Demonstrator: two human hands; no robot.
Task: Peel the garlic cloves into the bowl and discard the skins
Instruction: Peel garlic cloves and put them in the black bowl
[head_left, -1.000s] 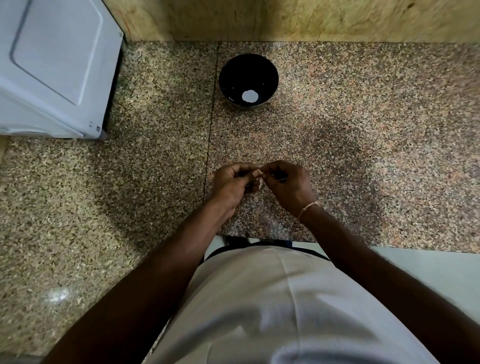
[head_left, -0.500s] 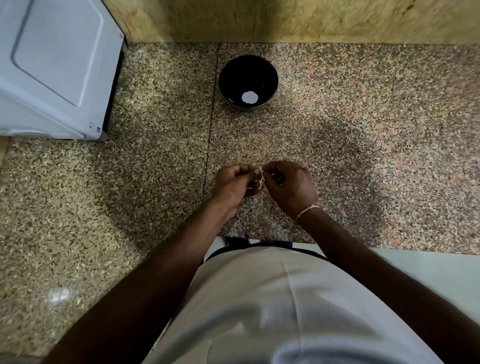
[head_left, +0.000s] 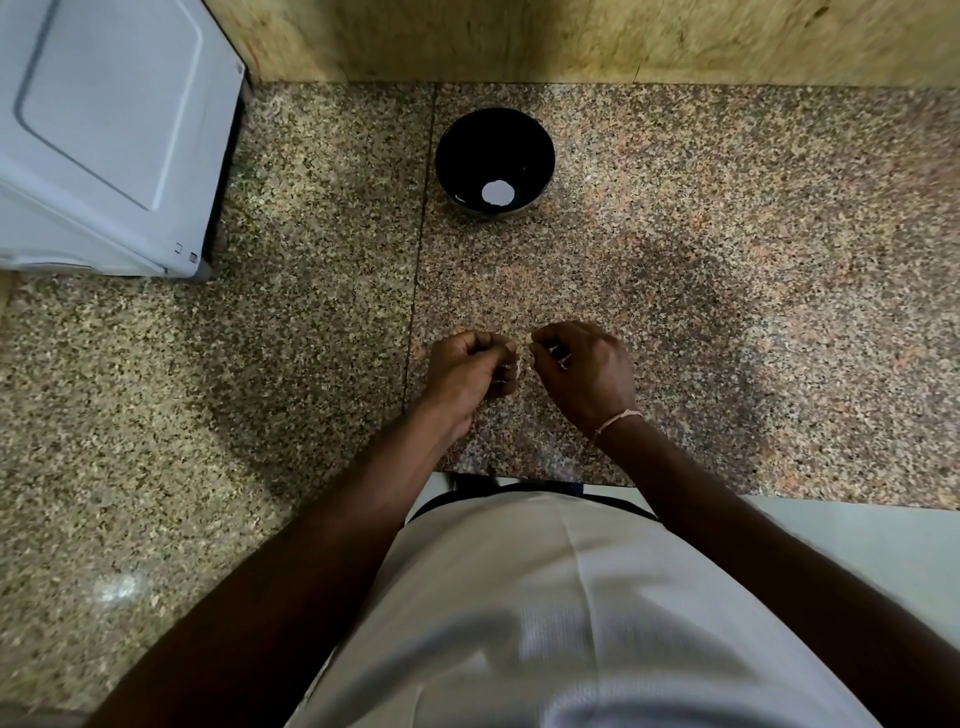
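Note:
My left hand (head_left: 467, 371) and my right hand (head_left: 584, 371) hover close together over the speckled granite counter (head_left: 727, 312), both with fingers curled. The left hand pinches a garlic clove (head_left: 514, 366), mostly hidden by the fingers, with a pale strip of skin hanging from it. At the right hand's fingertips is a small pale piece of garlic skin (head_left: 529, 339). A black bowl (head_left: 493, 130) stands farther back, well apart from the hands. A pale round patch shows at its bottom; I cannot tell whether it is a clove or a reflection.
A white appliance (head_left: 109, 135) stands at the back left on the counter. A yellowish wall (head_left: 571, 41) closes the back. The counter's front edge (head_left: 779, 499) runs just behind my white shirt. A seam (head_left: 421, 260) crosses the granite left of the bowl.
My two hands, touching at the fingertips before, have drawn slightly apart, leaving a small gap. The bowl has not moved.

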